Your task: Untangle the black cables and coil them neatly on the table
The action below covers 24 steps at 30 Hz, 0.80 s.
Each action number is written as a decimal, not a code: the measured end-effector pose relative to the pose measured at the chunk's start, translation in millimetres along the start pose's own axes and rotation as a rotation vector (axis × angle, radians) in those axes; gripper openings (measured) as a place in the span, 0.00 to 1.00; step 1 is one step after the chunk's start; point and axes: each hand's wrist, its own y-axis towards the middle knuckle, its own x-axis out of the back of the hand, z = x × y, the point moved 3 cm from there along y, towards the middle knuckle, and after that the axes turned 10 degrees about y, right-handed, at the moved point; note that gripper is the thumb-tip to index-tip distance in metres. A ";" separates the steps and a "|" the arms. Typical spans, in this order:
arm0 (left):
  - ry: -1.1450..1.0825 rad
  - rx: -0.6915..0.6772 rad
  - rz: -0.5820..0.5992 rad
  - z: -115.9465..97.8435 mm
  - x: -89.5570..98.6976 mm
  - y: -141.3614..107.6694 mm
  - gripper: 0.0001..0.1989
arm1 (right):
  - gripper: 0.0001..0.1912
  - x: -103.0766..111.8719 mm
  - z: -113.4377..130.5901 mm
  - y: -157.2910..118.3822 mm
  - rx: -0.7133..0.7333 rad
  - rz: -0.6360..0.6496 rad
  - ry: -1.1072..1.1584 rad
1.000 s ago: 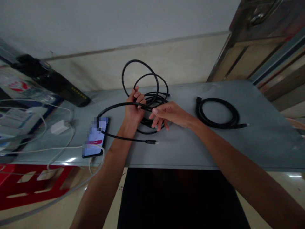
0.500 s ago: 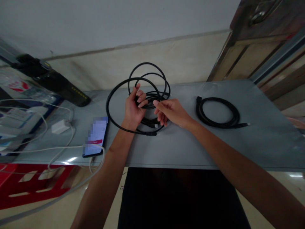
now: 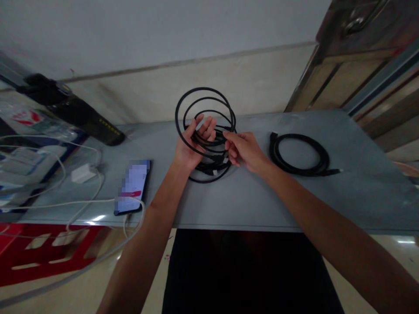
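A black cable hangs in loose loops around and across my left hand. That hand is palm up, its fingers loosely curled and apart, with the loops resting in it. My right hand pinches the cable between thumb and fingertips just to the right of the left fingers. A dark plug shows below the left fingers. Under the hands on the table lie more black cable loops, with a plug with a pale tip. Where held and lying loops part, I cannot tell.
A coiled black cable lies to the right on the grey table. To the left are a phone, a white charger with white cords, and a leaning black bottle-like object. A wall rises behind the table.
The wide cable loop over my left forearm has moved up and right, drawn into the other loops. My left fingers have opened out, and my right hand has shifted slightly right.
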 end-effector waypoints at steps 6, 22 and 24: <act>-0.001 0.018 0.008 1.9 -3.3 0.2 0.09 | 0.23 6.9 -0.4 4.0 -0.123 -0.016 0.070; -0.145 -0.048 0.005 -3.3 12.0 -3.6 0.23 | 0.30 -3.2 1.3 -4.0 -0.196 0.257 0.026; -0.248 -0.042 0.029 -3.4 10.9 -3.8 0.25 | 0.30 -3.2 2.9 -4.9 -0.186 0.273 0.013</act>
